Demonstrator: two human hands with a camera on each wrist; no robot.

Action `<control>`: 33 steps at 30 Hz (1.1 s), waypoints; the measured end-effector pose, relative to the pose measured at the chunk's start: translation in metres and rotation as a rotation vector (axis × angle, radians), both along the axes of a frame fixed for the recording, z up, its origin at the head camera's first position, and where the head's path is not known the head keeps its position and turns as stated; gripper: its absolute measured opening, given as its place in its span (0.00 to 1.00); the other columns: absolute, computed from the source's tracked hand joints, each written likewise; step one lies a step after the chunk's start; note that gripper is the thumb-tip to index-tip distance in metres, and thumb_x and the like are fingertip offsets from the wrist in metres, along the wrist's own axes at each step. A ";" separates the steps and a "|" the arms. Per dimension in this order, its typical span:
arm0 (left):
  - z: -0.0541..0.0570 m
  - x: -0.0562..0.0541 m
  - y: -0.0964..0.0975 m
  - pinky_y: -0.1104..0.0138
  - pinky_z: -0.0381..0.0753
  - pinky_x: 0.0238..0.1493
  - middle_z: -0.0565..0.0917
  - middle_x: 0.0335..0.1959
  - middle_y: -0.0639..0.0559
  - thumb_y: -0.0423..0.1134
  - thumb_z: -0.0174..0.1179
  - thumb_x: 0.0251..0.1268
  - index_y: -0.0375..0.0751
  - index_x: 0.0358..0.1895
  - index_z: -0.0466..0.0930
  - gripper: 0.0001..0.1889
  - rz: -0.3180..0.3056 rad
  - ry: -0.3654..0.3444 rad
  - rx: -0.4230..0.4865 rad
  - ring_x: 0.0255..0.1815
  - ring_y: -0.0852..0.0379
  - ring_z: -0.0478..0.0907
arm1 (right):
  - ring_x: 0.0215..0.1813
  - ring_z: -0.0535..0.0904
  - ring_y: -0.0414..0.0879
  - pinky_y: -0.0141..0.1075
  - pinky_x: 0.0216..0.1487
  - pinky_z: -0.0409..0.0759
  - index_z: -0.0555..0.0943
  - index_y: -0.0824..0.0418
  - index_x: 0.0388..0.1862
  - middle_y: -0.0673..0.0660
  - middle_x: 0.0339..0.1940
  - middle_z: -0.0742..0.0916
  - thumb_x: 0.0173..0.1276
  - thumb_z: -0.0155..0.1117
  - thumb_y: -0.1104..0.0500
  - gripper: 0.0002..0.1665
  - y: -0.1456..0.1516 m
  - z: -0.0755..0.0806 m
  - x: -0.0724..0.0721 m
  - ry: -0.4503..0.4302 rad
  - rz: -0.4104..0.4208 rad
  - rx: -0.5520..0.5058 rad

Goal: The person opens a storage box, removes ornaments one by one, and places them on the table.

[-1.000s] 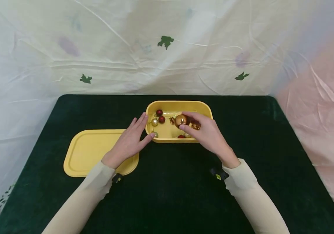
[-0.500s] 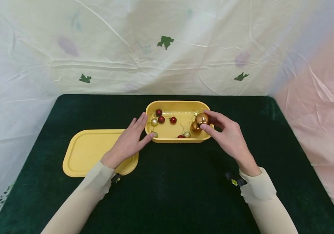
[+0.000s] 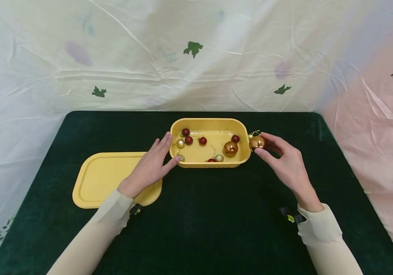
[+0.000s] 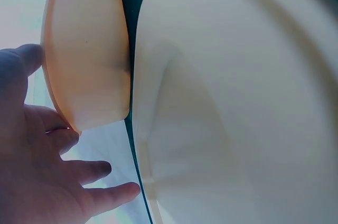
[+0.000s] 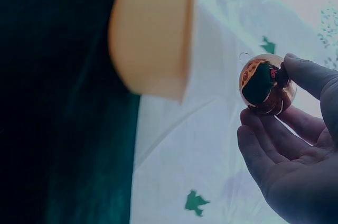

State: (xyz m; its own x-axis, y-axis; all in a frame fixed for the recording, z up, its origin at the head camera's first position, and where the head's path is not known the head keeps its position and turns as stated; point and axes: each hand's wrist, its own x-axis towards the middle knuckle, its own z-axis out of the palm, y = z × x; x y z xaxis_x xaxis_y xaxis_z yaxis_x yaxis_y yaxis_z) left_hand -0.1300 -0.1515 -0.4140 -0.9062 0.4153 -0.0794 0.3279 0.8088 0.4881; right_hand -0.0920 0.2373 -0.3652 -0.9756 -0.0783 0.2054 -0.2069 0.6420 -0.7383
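My right hand [image 3: 287, 164] pinches a shiny copper-gold Christmas bauble [image 3: 258, 142] between thumb and fingers, just off the right end of a yellow box [image 3: 210, 165]. The bauble's gold cord sticks up behind it; in the right wrist view the bauble [image 5: 268, 84] hangs apart from the box wall. At the box's left end my left hand [image 3: 148, 168] rests with spread fingers on the rim, thumb near the front corner. Inside the box lie another copper bauble [image 3: 230, 148], several small red baubles [image 3: 202, 141] and small gold ones [image 3: 180, 143].
A flat yellow lid [image 3: 96, 179] lies on the dark green table [image 3: 196, 225], left of the box and partly under my left forearm. Behind the table hangs a pale cloth [image 3: 141, 57] with green leaf shapes.
My right hand has carried the copper bauble rightward, from over the inside of the box to beyond its right rim. My left hand has stayed at the left end.
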 end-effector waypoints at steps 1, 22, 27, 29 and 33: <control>0.000 0.000 0.000 0.47 0.46 0.82 0.39 0.86 0.49 0.66 0.44 0.80 0.43 0.85 0.41 0.44 -0.001 0.001 0.000 0.85 0.41 0.41 | 0.63 0.81 0.51 0.22 0.61 0.76 0.76 0.56 0.73 0.57 0.65 0.83 0.75 0.68 0.48 0.31 0.002 -0.002 0.000 -0.003 -0.007 0.007; 0.001 -0.002 0.000 0.42 0.51 0.80 0.40 0.87 0.46 0.67 0.45 0.79 0.42 0.85 0.45 0.45 0.000 0.023 0.007 0.84 0.35 0.43 | 0.67 0.78 0.63 0.62 0.65 0.76 0.73 0.61 0.74 0.66 0.67 0.81 0.77 0.65 0.46 0.33 0.035 -0.039 -0.011 -0.150 0.000 0.112; 0.001 -0.002 0.000 0.43 0.53 0.80 0.41 0.87 0.44 0.68 0.44 0.78 0.43 0.85 0.46 0.45 0.017 0.027 0.018 0.84 0.37 0.45 | 0.66 0.78 0.64 0.62 0.63 0.77 0.73 0.62 0.73 0.67 0.67 0.81 0.77 0.65 0.46 0.33 0.040 -0.043 -0.015 -0.186 0.024 0.148; 0.001 -0.002 0.001 0.43 0.53 0.80 0.41 0.86 0.44 0.67 0.45 0.78 0.43 0.85 0.45 0.45 0.021 0.032 0.021 0.84 0.38 0.45 | 0.66 0.79 0.65 0.62 0.62 0.78 0.73 0.62 0.73 0.68 0.66 0.81 0.77 0.65 0.46 0.33 0.042 -0.044 -0.017 -0.198 0.034 0.158; 0.002 -0.004 0.002 0.43 0.52 0.80 0.41 0.87 0.44 0.66 0.45 0.79 0.43 0.85 0.43 0.45 0.025 0.037 0.034 0.85 0.38 0.44 | 0.64 0.79 0.65 0.62 0.61 0.79 0.73 0.64 0.72 0.68 0.65 0.81 0.77 0.65 0.47 0.33 0.045 -0.046 -0.019 -0.220 0.047 0.186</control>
State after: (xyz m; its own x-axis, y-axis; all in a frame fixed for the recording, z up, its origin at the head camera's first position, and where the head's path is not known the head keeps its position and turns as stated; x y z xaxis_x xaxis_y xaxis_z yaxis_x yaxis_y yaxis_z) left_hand -0.1336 -0.1490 -0.4119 -0.9185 0.3941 -0.0324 0.3256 0.8004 0.5034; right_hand -0.1111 0.2819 -0.4115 -0.9895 -0.1405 -0.0326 -0.0874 0.7638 -0.6395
